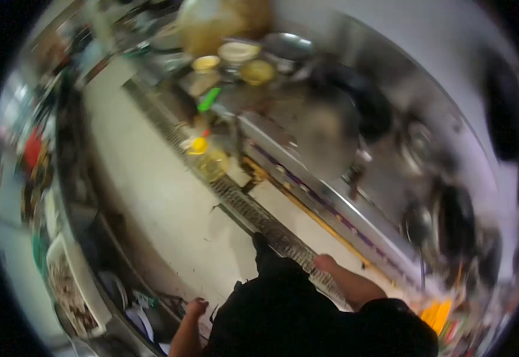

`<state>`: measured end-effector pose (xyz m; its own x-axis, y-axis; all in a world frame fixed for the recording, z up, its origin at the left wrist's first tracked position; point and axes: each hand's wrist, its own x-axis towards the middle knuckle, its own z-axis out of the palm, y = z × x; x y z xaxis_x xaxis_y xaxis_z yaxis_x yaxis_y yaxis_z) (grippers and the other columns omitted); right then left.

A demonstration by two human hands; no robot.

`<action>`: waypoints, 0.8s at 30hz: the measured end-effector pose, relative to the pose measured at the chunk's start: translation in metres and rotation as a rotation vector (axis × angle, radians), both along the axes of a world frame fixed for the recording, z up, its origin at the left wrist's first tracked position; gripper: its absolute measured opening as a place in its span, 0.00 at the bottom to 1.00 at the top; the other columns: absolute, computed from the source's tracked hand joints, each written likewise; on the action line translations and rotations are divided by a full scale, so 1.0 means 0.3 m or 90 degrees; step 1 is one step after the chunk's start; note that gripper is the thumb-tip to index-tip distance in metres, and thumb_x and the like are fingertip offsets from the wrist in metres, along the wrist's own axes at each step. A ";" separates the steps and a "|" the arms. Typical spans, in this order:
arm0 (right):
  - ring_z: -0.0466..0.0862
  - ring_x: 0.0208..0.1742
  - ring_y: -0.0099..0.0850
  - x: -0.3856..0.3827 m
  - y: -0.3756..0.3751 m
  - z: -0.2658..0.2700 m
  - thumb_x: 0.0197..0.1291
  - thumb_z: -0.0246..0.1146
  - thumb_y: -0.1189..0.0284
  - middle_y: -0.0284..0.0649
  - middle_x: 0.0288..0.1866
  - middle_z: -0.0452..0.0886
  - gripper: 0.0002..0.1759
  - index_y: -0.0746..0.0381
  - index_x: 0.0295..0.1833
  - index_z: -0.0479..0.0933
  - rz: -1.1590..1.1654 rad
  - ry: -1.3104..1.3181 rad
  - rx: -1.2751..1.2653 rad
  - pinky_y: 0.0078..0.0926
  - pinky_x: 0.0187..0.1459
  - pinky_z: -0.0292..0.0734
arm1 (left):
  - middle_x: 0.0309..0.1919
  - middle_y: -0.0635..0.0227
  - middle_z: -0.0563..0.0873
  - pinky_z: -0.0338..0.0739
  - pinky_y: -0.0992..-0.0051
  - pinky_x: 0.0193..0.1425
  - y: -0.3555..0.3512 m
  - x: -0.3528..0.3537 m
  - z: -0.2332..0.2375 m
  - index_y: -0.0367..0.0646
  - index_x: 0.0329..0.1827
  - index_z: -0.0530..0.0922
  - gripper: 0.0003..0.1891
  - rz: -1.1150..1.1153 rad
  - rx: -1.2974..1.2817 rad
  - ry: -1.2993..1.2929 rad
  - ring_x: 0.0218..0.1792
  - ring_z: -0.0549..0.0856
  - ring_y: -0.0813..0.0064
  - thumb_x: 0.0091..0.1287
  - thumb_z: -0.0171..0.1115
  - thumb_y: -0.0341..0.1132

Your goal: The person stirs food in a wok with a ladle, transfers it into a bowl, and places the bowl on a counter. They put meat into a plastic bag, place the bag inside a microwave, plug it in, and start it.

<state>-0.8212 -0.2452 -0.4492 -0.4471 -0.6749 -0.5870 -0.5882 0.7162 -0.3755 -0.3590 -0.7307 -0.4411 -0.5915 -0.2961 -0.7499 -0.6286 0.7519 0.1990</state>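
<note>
My left hand point(197, 307) hangs low beside my dark clothing, over the pale floor near the left-hand counter. Blur hides its fingers, and I see nothing sticking out of it. On the other side, my right hand point(326, 262) hangs above the metal floor grating point(253, 211), close to the front of the stove counter point(354, 205). Its fingers are also too blurred to make out. Neither hand visibly touches a thing. Ahead of them stands a clear bottle of yellowish liquid point(213, 166) with a yellow cap, beside the grating.
Several dark woks point(455, 217) stand on or near the stove. Bowls point(238, 52) and a green-handled object point(209, 99) are at the far end. A white basket point(72, 285) sits on the left. The pale floor point(146, 172) runs between the counters. An orange object point(436, 315) lies at lower right.
</note>
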 end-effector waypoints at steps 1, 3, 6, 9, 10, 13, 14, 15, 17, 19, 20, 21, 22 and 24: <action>0.81 0.36 0.46 -0.071 -0.051 -0.035 0.51 0.60 0.61 0.49 0.33 0.82 0.13 0.60 0.33 0.80 0.190 0.062 0.137 0.40 0.38 0.76 | 0.45 0.60 0.83 0.76 0.66 0.52 0.001 -0.028 0.197 0.48 0.48 0.80 0.17 -0.125 -0.010 0.058 0.48 0.82 0.57 0.63 0.54 0.46; 0.81 0.37 0.45 -0.194 -0.287 0.169 0.52 0.60 0.61 0.50 0.34 0.82 0.14 0.60 0.31 0.81 0.180 -0.011 0.199 0.41 0.39 0.76 | 0.48 0.60 0.83 0.75 0.65 0.53 -0.015 -0.123 0.423 0.47 0.45 0.82 0.18 0.235 0.064 -0.190 0.50 0.81 0.58 0.61 0.55 0.49; 0.81 0.39 0.45 -0.414 -0.603 0.272 0.52 0.60 0.59 0.49 0.35 0.82 0.15 0.61 0.31 0.81 0.163 -0.086 0.097 0.41 0.42 0.75 | 0.48 0.59 0.82 0.74 0.63 0.55 -0.014 -0.114 0.508 0.45 0.44 0.83 0.20 0.461 0.040 -0.149 0.52 0.80 0.58 0.60 0.56 0.52; 0.82 0.32 0.39 -0.643 -0.917 0.175 0.53 0.59 0.61 0.47 0.29 0.81 0.15 0.64 0.28 0.78 0.355 0.112 -0.087 0.35 0.34 0.76 | 0.48 0.57 0.82 0.73 0.63 0.56 -0.031 -0.179 0.507 0.44 0.45 0.82 0.22 0.516 0.054 -0.185 0.53 0.79 0.57 0.61 0.54 0.53; 0.82 0.30 0.36 -0.691 -1.066 0.247 0.52 0.58 0.64 0.46 0.27 0.80 0.13 0.63 0.27 0.78 0.058 -0.088 -0.040 0.34 0.31 0.76 | 0.48 0.55 0.82 0.72 0.62 0.57 -0.047 -0.170 0.428 0.42 0.44 0.83 0.23 0.552 0.100 -0.175 0.52 0.79 0.55 0.61 0.54 0.54; 0.81 0.28 0.35 -0.885 -1.405 0.237 0.53 0.57 0.66 0.44 0.25 0.79 0.13 0.63 0.25 0.78 0.186 -0.056 -0.008 0.33 0.30 0.75 | 0.48 0.53 0.82 0.72 0.61 0.57 -0.132 -0.205 0.218 0.39 0.43 0.82 0.25 0.411 0.061 -0.202 0.52 0.79 0.53 0.62 0.53 0.54; 0.79 0.22 0.31 -0.932 -1.490 0.195 0.53 0.56 0.67 0.41 0.21 0.77 0.12 0.64 0.23 0.77 0.167 -0.092 -0.052 0.33 0.25 0.73 | 0.47 0.50 0.82 0.72 0.60 0.57 -0.193 -0.235 0.207 0.37 0.42 0.82 0.27 0.443 0.070 -0.194 0.52 0.79 0.52 0.63 0.51 0.55; 0.79 0.22 0.31 -0.982 -1.577 0.170 0.53 0.56 0.67 0.41 0.21 0.77 0.12 0.64 0.23 0.77 0.187 -0.088 -0.060 0.33 0.25 0.73 | 0.47 0.50 0.82 0.72 0.60 0.57 -0.283 -0.278 0.240 0.37 0.42 0.82 0.27 0.464 0.064 -0.186 0.52 0.79 0.52 0.63 0.51 0.55; 0.79 0.22 0.35 -1.033 -1.761 0.157 0.53 0.57 0.67 0.42 0.21 0.78 0.13 0.64 0.22 0.76 0.254 0.015 -0.041 0.36 0.24 0.73 | 0.47 0.50 0.82 0.72 0.60 0.56 -0.467 -0.324 0.277 0.37 0.43 0.82 0.27 0.460 0.076 -0.143 0.51 0.79 0.51 0.63 0.51 0.56; 0.79 0.22 0.34 -0.980 -1.944 0.248 0.53 0.57 0.68 0.41 0.21 0.78 0.11 0.62 0.24 0.77 -0.121 -0.166 0.030 0.36 0.24 0.72 | 0.48 0.50 0.81 0.72 0.60 0.56 -0.690 -0.370 0.265 0.38 0.44 0.82 0.26 0.465 0.063 -0.166 0.51 0.79 0.51 0.62 0.53 0.55; 0.80 0.23 0.33 -0.954 -2.019 0.296 0.54 0.57 0.68 0.41 0.21 0.78 0.10 0.62 0.25 0.77 -0.128 -0.214 0.008 0.35 0.24 0.72 | 0.48 0.50 0.81 0.72 0.60 0.56 -0.827 -0.398 0.269 0.38 0.44 0.82 0.26 0.460 0.052 -0.190 0.50 0.80 0.51 0.62 0.54 0.54; 0.80 0.24 0.33 -0.944 -2.074 0.324 0.54 0.57 0.69 0.41 0.22 0.78 0.09 0.62 0.27 0.77 -0.133 -0.259 -0.014 0.35 0.24 0.72 | 0.48 0.50 0.81 0.72 0.60 0.56 -0.970 -0.417 0.252 0.38 0.44 0.82 0.26 0.463 0.050 -0.181 0.50 0.80 0.51 0.62 0.54 0.54; 0.80 0.24 0.34 -0.947 -2.122 0.276 0.54 0.58 0.69 0.41 0.22 0.78 0.09 0.62 0.28 0.77 -0.067 -0.253 -0.016 0.35 0.25 0.73 | 0.49 0.51 0.81 0.73 0.60 0.56 -1.110 -0.431 0.226 0.39 0.45 0.81 0.25 0.462 0.056 -0.185 0.50 0.80 0.51 0.60 0.55 0.53; 0.80 0.25 0.36 -1.002 -2.165 0.024 0.53 0.60 0.68 0.41 0.24 0.79 0.09 0.63 0.31 0.77 0.234 -0.172 -0.022 0.35 0.26 0.74 | 0.49 0.51 0.81 0.73 0.60 0.57 -1.392 -0.507 0.228 0.40 0.46 0.81 0.24 0.487 0.044 -0.166 0.50 0.80 0.52 0.58 0.57 0.51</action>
